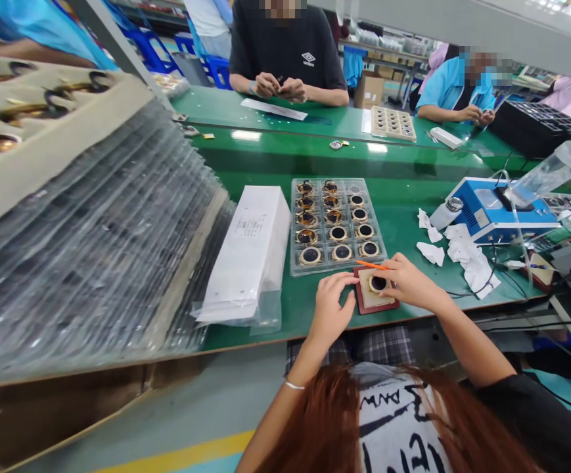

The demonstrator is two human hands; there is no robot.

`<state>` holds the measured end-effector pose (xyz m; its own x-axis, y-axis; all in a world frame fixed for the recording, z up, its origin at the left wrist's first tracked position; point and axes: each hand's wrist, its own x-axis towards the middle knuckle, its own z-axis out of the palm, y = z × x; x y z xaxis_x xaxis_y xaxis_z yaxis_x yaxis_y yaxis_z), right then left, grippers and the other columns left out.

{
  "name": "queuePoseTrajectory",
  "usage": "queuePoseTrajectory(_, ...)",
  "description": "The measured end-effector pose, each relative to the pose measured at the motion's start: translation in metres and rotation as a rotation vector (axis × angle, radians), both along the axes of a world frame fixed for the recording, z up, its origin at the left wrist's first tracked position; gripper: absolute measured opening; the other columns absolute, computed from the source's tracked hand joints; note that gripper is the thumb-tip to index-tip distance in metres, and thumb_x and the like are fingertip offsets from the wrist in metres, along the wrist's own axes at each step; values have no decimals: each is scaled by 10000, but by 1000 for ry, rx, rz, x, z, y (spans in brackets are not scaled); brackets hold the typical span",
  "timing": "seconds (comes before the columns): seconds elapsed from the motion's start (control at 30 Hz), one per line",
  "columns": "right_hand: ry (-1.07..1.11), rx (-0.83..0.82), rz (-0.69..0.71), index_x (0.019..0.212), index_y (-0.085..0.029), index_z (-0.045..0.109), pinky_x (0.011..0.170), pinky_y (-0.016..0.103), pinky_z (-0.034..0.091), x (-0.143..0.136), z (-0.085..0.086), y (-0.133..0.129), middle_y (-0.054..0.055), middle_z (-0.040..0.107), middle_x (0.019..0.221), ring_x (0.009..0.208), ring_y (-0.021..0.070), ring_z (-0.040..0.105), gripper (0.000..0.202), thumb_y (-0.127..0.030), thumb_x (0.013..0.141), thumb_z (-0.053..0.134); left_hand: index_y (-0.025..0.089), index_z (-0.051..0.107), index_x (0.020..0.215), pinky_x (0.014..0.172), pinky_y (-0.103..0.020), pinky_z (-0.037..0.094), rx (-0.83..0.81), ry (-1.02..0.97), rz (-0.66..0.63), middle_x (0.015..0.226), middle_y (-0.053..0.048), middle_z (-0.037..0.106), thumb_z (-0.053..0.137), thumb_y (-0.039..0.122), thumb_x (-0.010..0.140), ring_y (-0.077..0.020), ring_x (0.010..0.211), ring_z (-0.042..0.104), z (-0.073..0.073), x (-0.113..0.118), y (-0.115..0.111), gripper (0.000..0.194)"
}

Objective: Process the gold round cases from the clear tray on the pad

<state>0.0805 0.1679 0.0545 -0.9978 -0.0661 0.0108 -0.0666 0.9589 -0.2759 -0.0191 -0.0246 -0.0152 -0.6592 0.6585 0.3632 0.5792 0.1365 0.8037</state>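
Observation:
A round gold-rimmed watch case (378,283) with a black face lies on a beige pad (370,299) set in a dark red base (361,308) near the table's front edge. My right hand (406,282) grips a thin orange pointed tool (370,265), its tip toward the left. Fingers of that same hand also reach down to the watch case's right side. My left hand (333,303) is open at the base's left edge, thumb apart from the fingers; its fingertips reach the base's upper left corner.
Behind the pad lies a clear tray (296,263) of several watch cases. A long white box (246,253) and a tall stack of clear trays (92,263) stand left. To the right are crumpled tissues (462,253), a bottle (445,213) and a blue machine (487,210). Co-workers sit opposite.

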Motion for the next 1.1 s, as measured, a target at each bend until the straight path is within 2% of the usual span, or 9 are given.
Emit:
queuePoseTrajectory(0.3,-1,-49,-9,1207,-205,679,894,420,442,-1,-4,1,130,609,1207,971,257,499,457,-242,770,807,225,660,1049,996,-440,452,-21,24,-24,1149,-62,687,533,141,869,-232,1109,579,1,2,5,236)
queuePoseTrajectory(0.47,70,-146,-13,1244,-208,637,913,413,445,6,-8,6,114,626,1179,999,256,535,473,-284,801,786,219,630,1101,1006,-446,450,-26,57,-53,1159,-75,684,592,229,878,-244,1116,585,4,4,11,227)
queuePoseTrajectory(0.57,211,-216,-172,1253,-214,600,897,396,476,18,-18,18,105,644,1144,1030,251,571,360,-344,920,635,218,603,1183,1019,-479,439,-59,93,-67,1221,-92,668,710,313,818,-279,1143,557,8,6,16,392)
queuePoseTrajectory(0.63,277,-205,-335,1233,-218,587,866,392,498,26,-30,30,100,658,1114,989,239,603,281,-296,983,484,227,590,1222,1026,-500,428,-115,119,-89,1261,-91,656,765,312,768,-298,1163,537,11,8,21,494)
queuePoseTrajectory(0.8,296,-80,-545,1177,-138,600,884,496,473,42,-59,51,179,667,1122,1024,309,592,396,-43,895,339,200,564,1274,1032,-497,415,-160,188,-147,1300,-114,629,816,347,719,-315,1212,505,21,8,37,627)
queuePoseTrajectory(0.9,289,-19,-599,1077,-155,654,920,566,443,42,-59,48,187,632,1259,1110,352,549,350,-42,886,383,210,578,1252,1029,-500,406,-79,191,-145,1267,-113,640,789,369,744,-311,1191,505,26,8,37,573)
queuePoseTrajectory(1.0,352,13,-580,1061,-189,673,1009,578,410,24,-42,32,147,588,1357,1248,345,487,255,-156,948,447,216,645,1022,950,-468,437,75,29,-185,1055,-101,688,680,389,834,-270,1030,564,29,12,18,258)
queuePoseTrajectory(1.03,382,9,-526,1114,-197,665,1049,563,395,14,-35,24,134,566,1392,1312,327,449,263,-200,972,443,223,644,905,901,-447,451,97,-92,-261,944,-90,687,631,417,864,-252,942,580,28,15,8,199)
queuePoseTrajectory(1.1,410,-4,-346,1287,-225,597,1125,563,337,-13,-22,5,103,469,1502,1439,297,322,335,-279,1008,420,235,600,718,794,-412,469,27,-432,-552,755,-68,649,558,527,884,-227,775,587,21,24,-12,339)
